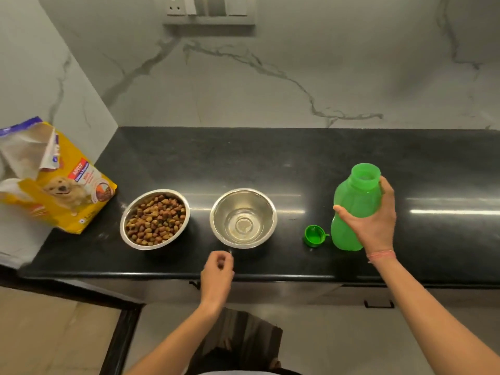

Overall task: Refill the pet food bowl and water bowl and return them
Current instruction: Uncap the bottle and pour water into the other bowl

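Note:
Two steel bowls stand side by side on the black counter (270,158). The left food bowl (154,219) is full of brown kibble. The water bowl (243,218) to its right holds a shallow layer of clear water. My right hand (374,223) grips an uncapped green plastic bottle (354,204) standing upright on the counter right of the water bowl. Its green cap (313,235) lies open side up between bottle and bowl. My left hand (217,269) hovers with loosely curled fingers over the counter's front edge, just in front of the water bowl, holding nothing.
An opened yellow pet food bag (54,182) leans at the counter's left end against the marble wall. A marble backsplash with a socket panel (208,9) rises behind. Cabinet handles (378,304) sit below the counter edge.

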